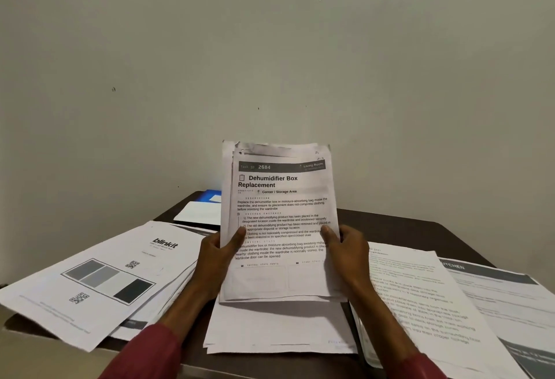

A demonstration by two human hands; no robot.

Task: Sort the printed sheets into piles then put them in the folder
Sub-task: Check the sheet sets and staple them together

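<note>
Printed sheets (pixel 279 219), one bundle, held upright in front of you above the counter (pixel 390 228): your left hand (pixel 217 254) grips the bundle's left edge, thumb pressed on the front page, and your right hand (pixel 345 251) grips the right edge the same way, so the fingers of both hands are clenched on the paper. Top page reads "Task ID 2684", "Dehumidifier Box Replacement", "Living Room", "Corner / Storage Area"; edges of further pages show unevenly behind its top. Left pile (pixel 99 282), on the counter to your left, fanned loosely and overhanging the near edge; its top page carries the word "blinkit", grey and dark blocks, and QR codes. Middle pile (pixel 279 327), directly below the held bundle, near the counter's front edge, mostly blank on its visible face. Right pile (pixel 426 303), dense text, tilted, lying partly over a further sheet with a dark header (pixel 495 285) on which "KITCHEN" is legible. Blue folder (pixel 211 197), at the far left part of the counter, just behind the bundle's left edge, only a corner visible; a white sheet (pixel 199 212) lies in front of it. Red sleeves (pixel 144 354) cover both your forearms. Counter surface dark, set against a plain pale wall (pixel 270 48).
</note>
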